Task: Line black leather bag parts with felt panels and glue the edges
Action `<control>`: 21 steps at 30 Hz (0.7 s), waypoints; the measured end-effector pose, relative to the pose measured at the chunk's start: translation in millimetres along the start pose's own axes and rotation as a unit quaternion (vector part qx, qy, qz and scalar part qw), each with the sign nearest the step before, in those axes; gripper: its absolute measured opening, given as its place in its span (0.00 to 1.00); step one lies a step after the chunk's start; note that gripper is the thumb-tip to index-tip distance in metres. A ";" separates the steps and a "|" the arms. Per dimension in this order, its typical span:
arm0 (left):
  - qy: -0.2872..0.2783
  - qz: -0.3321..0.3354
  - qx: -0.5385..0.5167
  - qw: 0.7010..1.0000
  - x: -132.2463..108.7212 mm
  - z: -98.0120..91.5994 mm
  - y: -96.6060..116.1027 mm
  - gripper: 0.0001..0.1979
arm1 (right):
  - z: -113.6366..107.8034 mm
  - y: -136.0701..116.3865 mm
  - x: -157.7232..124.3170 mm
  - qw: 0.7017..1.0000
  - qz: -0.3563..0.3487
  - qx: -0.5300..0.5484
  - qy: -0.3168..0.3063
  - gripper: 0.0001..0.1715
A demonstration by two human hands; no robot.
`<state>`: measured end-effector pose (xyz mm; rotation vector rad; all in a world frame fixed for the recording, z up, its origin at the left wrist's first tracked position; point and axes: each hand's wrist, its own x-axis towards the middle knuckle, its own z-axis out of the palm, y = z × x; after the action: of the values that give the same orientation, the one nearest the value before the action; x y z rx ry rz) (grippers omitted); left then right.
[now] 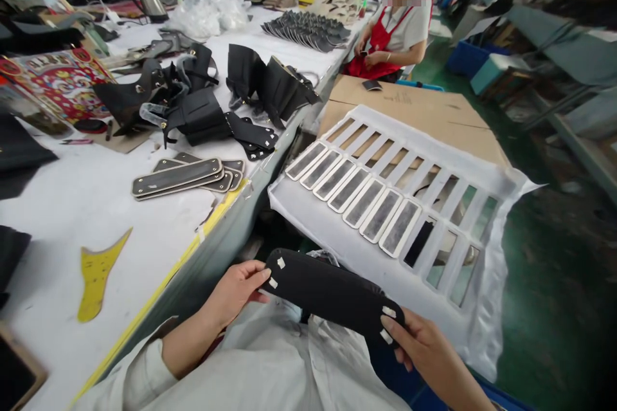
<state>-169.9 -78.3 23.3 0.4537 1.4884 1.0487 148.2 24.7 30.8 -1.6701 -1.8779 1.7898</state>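
long white worktable (72,205), green floor (554,256), cardboard-covered stand (409,105), blue crates (465,57) further back

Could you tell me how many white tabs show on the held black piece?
4 white tabs: two at the black piece's end by the left hand, two by the right hand; more may be hidden.

left hand (236,292): my fingers (254,277) pinched shut, thumb on top | right hand (424,347): my fingers pinched shut, forearm bare

We read no text, label or number. Faint marks on the cardboard sheet (434,112) and print on the colourful sheet (60,83) are illegible.
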 end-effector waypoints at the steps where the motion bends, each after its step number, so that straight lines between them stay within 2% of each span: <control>1: 0.014 0.008 0.070 0.997 3.9 -0.6 -1.5 0.15 | -1.7 1.2 3.5 1.000 0.003 -0.009 0.008 0.23; 3: 0.043 0.023 0.177 0.983 9.7 -1.6 -3.8 0.17 | -3.0 2.1 8.8 1.000 0.011 -0.018 0.020 0.23; 6: 0.073 0.022 0.231 0.970 14.0 -3.2 -3.9 0.18 | -1.0 0.3 14.1 0.999 0.020 -0.018 0.025 0.24; 21: 0.096 0.001 0.183 0.978 22.1 -6.8 -6.7 0.20 | 2.9 -2.1 22.4 0.998 0.039 -0.043 0.035 0.25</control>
<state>-179.4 -66.9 4.3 0.6248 1.8658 0.8361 135.7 38.7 18.1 -1.8328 -1.9122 1.6753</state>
